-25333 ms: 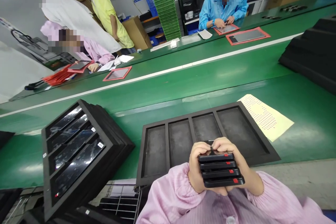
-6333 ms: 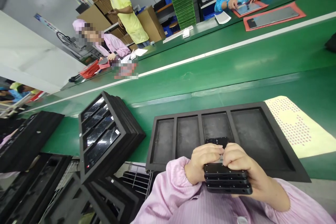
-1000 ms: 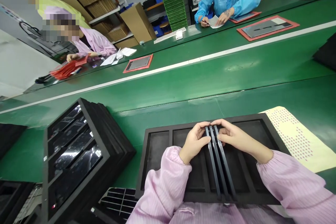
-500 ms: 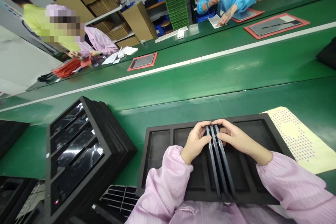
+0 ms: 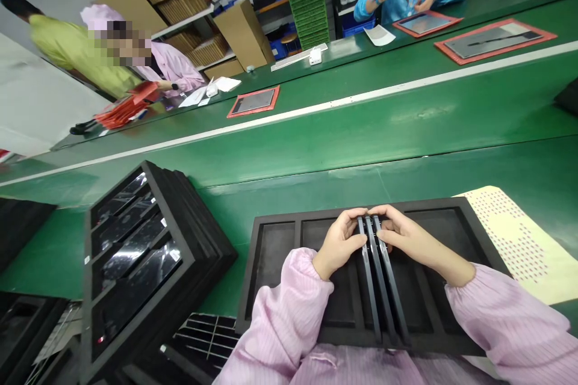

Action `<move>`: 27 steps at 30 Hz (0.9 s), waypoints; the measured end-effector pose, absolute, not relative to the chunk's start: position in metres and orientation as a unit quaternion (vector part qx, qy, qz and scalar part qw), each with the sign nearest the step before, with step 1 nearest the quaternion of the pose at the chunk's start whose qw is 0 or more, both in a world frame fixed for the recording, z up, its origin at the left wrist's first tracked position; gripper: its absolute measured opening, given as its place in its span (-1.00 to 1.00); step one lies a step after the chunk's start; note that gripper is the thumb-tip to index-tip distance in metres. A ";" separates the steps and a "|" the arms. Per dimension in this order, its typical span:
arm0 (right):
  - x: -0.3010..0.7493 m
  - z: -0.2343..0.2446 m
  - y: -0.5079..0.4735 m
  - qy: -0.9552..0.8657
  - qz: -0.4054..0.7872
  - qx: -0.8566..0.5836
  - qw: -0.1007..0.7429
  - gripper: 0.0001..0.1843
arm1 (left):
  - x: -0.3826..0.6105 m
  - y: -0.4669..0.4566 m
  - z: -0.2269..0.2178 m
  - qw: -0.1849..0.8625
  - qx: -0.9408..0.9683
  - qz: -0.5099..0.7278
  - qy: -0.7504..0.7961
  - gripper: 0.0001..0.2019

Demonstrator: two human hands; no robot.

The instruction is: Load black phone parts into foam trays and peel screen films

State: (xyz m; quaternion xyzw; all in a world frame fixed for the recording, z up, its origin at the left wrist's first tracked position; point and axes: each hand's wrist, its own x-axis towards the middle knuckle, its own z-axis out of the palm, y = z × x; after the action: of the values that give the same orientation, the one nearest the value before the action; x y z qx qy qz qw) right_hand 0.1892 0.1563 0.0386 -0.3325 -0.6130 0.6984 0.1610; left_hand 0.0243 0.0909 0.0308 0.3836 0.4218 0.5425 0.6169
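Grip: the left hand (image 5: 342, 243) and right hand (image 5: 404, 237) pinched three phone-like slabs (image 5: 380, 277) between them, thumbs against the outer sides, fingers curled round the far ends. The slabs stood on edge, near parallel, with narrow gaps showing. Position: over the middle of the black tray (image 5: 250, 277) (reference for all places below), their near ends reaching its near rim. Could not tell whether their lower edges bore on it. Likely reason for the hold: pressure from two sides held a loose set upright with its far ends level; a slip would presumably have landed in the tray.

Containers: the tray lay flat on the green bench (image 5: 316, 180), ribs dividing it into side-by-side recesses, partly hidden by hands and pink sleeves (image 5: 293, 295). Left of the tray, set at an angle to it, a stack of trays (image 5: 204, 225); the top one carried four glossy dark panels (image 5: 135, 298), one per recess, each with a white label at the same end, perhaps for quick reading. Right of the tray: a dotted yellow sheet (image 5: 533, 252), beside its corner or partly under it, unclear which. Well beyond the tray: a red-edged grey panel (image 5: 492, 43).
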 end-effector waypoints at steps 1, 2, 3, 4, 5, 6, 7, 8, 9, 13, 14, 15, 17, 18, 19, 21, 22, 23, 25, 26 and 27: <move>0.190 0.039 0.157 -0.614 0.701 -0.328 0.156 -0.50 | 0.023 0.091 0.030 0.622 0.387 0.539 0.416 -0.55; 0.191 0.039 0.158 -0.615 0.704 -0.322 0.151 -0.47 | 0.022 0.092 0.029 0.626 0.391 0.535 0.410 -0.52; 0.192 0.039 0.158 -0.616 0.707 -0.316 0.146 -0.44 | 0.021 0.092 0.028 0.630 0.396 0.532 0.404 -0.49; 0.193 0.039 0.159 -0.617 0.708 -0.311 0.142 -0.41 | 0.020 0.093 0.027 0.633 0.400 0.530 0.399 -0.47; 0.194 0.039 0.159 -0.618 0.710 -0.307 0.140 -0.39 | 0.019 0.093 0.026 0.636 0.403 0.528 0.393 -0.47; 0.195 0.038 0.160 -0.619 0.711 -0.305 0.139 -0.39 | 0.018 0.093 0.025 0.638 0.406 0.527 0.389 -0.47; 0.195 0.037 0.160 -0.618 0.711 -0.303 0.140 -0.39 | 0.018 0.093 0.025 0.639 0.409 0.527 0.384 -0.47; 0.196 0.037 0.160 -0.618 0.712 -0.302 0.140 -0.38 | 0.018 0.093 0.024 0.640 0.410 0.527 0.380 -0.47; 0.196 0.036 0.160 -0.618 0.713 -0.302 0.139 -0.38 | 0.018 0.093 0.024 0.641 0.412 0.527 0.377 -0.47; 0.196 0.034 0.159 -0.617 0.714 -0.302 0.135 -0.36 | 0.018 0.093 0.024 0.644 0.412 0.529 0.369 -0.46; 0.196 0.034 0.159 -0.617 0.714 -0.302 0.134 -0.36 | 0.017 0.092 0.024 0.646 0.411 0.528 0.367 -0.45; 0.196 0.034 0.159 -0.617 0.715 -0.302 0.134 -0.37 | 0.017 0.092 0.024 0.647 0.410 0.528 0.366 -0.45; 0.196 0.035 0.159 -0.615 0.716 -0.303 0.133 -0.39 | 0.017 0.092 0.024 0.649 0.407 0.528 0.366 -0.46; 0.196 0.036 0.159 -0.614 0.716 -0.304 0.132 -0.39 | 0.017 0.091 0.024 0.649 0.406 0.529 0.366 -0.47; 0.196 0.036 0.158 -0.613 0.717 -0.305 0.132 -0.40 | 0.018 0.091 0.024 0.649 0.405 0.530 0.366 -0.47; 0.196 0.037 0.158 -0.612 0.717 -0.306 0.131 -0.40 | 0.018 0.091 0.024 0.650 0.403 0.532 0.364 -0.46; 0.196 0.037 0.158 -0.612 0.718 -0.306 0.131 -0.39 | 0.018 0.091 0.024 0.651 0.402 0.532 0.363 -0.46; 0.196 0.037 0.158 -0.611 0.718 -0.305 0.130 -0.39 | 0.018 0.091 0.024 0.652 0.402 0.532 0.362 -0.46; 0.196 0.038 0.159 -0.610 0.721 -0.304 0.129 -0.40 | 0.019 0.091 0.024 0.653 0.402 0.531 0.360 -0.47; 0.196 0.038 0.159 -0.609 0.722 -0.304 0.128 -0.40 | 0.019 0.092 0.024 0.654 0.402 0.531 0.359 -0.47; 0.196 0.039 0.159 -0.608 0.722 -0.304 0.128 -0.41 | 0.019 0.092 0.024 0.654 0.402 0.531 0.359 -0.48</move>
State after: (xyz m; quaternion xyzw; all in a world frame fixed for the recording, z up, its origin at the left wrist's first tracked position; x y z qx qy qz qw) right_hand 0.1956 0.1587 0.0390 -0.3039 -0.6080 0.7222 0.1282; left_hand 0.0189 0.0918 0.0237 0.4025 0.3589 0.5310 0.6536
